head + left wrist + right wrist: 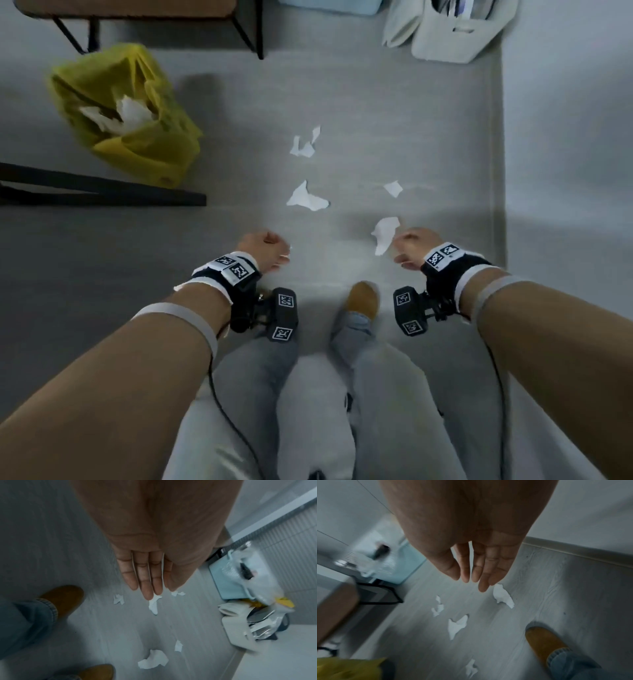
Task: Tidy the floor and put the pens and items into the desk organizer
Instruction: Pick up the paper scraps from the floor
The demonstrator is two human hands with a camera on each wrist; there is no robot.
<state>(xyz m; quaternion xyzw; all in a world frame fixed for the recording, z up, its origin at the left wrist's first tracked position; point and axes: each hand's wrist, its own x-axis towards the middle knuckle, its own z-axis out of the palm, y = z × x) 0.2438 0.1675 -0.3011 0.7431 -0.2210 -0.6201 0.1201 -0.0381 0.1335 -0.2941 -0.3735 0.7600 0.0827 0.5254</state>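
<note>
Several torn white paper scraps lie on the grey floor: one [303,144] farthest off, one [306,197] in the middle, a small one [394,188] to its right, and one [385,233] beside my right hand [404,248]. My left hand [274,253] hovers above the floor, level with the right. In the left wrist view the left hand [150,591] has straight fingers close together, with a scrap [153,604] on the floor beyond the tips. The right hand [471,580] hangs relaxed and empty just short of a scrap [503,596].
A yellow bag [137,130] holding white paper stands at the left by black furniture legs [246,31]. A white container [455,31] with items stands at the far right beside a light blue bin [223,577]. My tan shoe [363,298] is below the hands.
</note>
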